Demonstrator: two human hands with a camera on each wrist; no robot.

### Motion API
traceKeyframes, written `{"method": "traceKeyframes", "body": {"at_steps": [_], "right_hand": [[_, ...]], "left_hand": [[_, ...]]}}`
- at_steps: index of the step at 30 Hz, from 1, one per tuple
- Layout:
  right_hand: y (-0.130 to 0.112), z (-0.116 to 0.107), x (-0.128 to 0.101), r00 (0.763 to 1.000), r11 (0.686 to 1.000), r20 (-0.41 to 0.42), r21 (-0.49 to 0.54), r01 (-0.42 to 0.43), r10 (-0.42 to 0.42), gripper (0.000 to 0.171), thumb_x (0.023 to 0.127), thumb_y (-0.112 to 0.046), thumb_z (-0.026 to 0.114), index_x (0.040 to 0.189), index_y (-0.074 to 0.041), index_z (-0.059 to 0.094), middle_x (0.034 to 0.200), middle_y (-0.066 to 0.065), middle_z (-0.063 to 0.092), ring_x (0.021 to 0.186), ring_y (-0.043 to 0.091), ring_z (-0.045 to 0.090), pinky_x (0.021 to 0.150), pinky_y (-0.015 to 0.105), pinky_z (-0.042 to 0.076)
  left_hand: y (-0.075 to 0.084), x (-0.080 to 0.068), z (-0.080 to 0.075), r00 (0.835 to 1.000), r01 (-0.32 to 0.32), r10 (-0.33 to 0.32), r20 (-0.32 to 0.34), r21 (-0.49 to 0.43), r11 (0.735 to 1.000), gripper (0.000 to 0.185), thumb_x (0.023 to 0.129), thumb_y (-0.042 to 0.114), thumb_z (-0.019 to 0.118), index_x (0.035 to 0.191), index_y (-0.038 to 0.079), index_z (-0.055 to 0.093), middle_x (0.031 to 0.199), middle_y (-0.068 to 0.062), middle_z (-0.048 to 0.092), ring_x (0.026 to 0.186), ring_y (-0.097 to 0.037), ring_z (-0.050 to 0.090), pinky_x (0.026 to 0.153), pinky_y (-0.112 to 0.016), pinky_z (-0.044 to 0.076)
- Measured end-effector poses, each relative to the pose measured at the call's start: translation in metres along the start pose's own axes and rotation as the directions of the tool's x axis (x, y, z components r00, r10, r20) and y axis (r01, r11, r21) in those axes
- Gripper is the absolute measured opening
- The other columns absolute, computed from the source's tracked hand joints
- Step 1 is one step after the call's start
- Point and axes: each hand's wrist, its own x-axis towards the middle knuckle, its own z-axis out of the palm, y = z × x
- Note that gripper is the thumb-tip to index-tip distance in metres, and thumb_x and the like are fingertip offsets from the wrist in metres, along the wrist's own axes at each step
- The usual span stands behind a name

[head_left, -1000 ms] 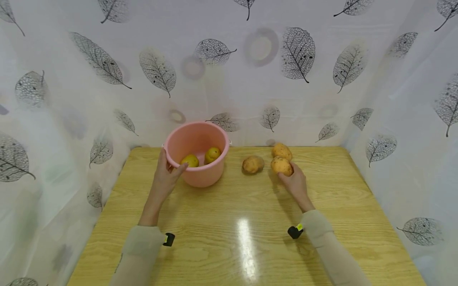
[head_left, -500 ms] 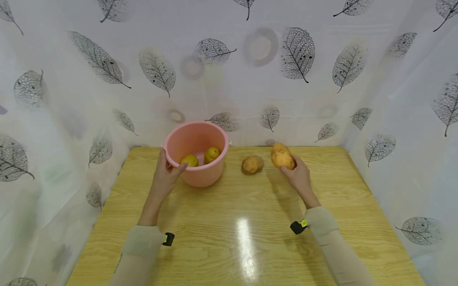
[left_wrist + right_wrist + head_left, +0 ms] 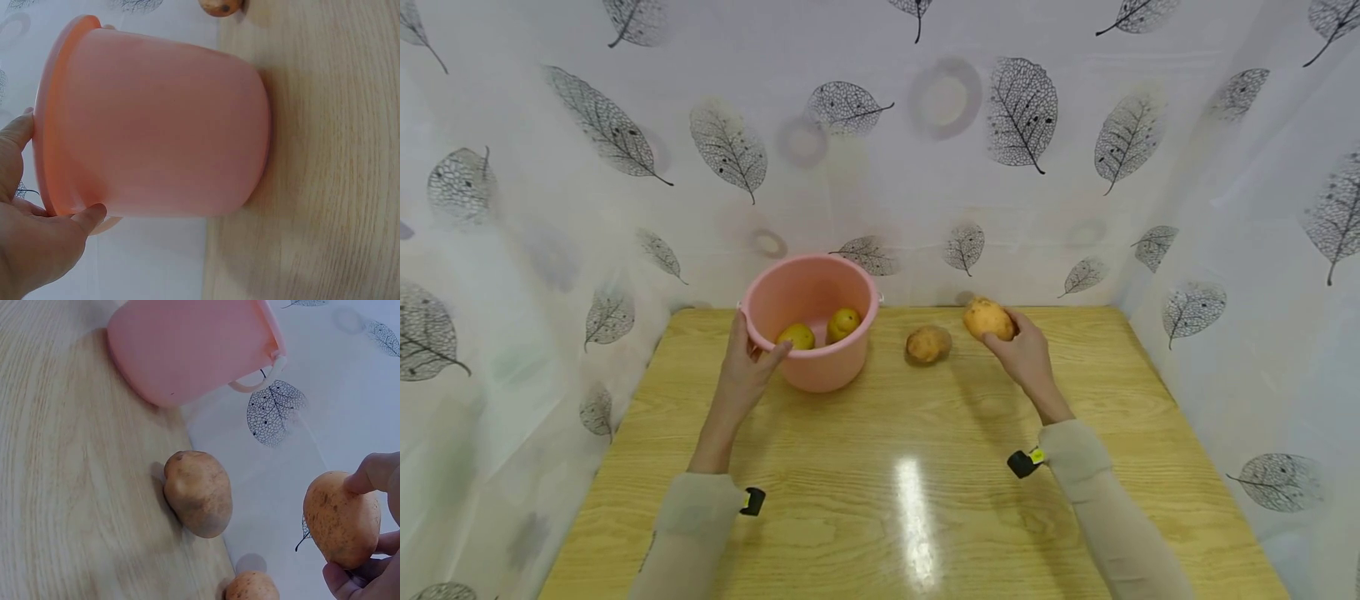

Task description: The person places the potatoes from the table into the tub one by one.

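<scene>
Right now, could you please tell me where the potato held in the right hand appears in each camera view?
Head view: the held potato is right of centre, lifted at the table's far edge.
Left wrist view: not in it.
Right wrist view: it is at the lower right, pinched by fingers.
Shared landmark: the pink bucket.
</scene>
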Motion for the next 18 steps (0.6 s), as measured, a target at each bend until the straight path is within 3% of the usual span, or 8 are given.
{"method": "traceKeyframes", "body": {"at_steps": [8, 18], "right_hand": [[-0.015, 0.001, 0.006, 0.999, 1.0, 0.023, 0.019, 0.023, -0.023, 0.068, 0.094, -0.024, 0.071, 0.149, 0.006, 0.047, 0.139, 0.028, 0.056, 0.117, 0.04, 0.058, 0.094, 0.051, 0.054], [-0.044, 0.01, 0.012, 0.996, 0.996, 0.043, 0.05, 0.071, -0.073, 0.066, 0.092, -0.021, 0.074, 0.148, 0.004, 0.049, 0.137, 0.026, 0.058, 0.115, 0.039, 0.059, 0.094, 0.052, 0.055]], "left_hand": [[-0.023, 0.004, -0.003, 1.0, -0.005, 0.005, -0.007, 0.044, 0.999, 0.094, 0.099, 0.009, 0.07, 0.167, 0.014, 0.005, 0.168, -0.016, 0.017, 0.151, -0.04, 0.027, 0.123, -0.056, 0.026], [-0.026, 0.005, -0.003, 1.0, -0.017, 0.017, -0.014, 0.034, 0.999, 0.095, 0.098, 0.006, 0.07, 0.167, 0.014, 0.006, 0.168, -0.016, 0.016, 0.151, -0.04, 0.026, 0.123, -0.057, 0.026]]}}
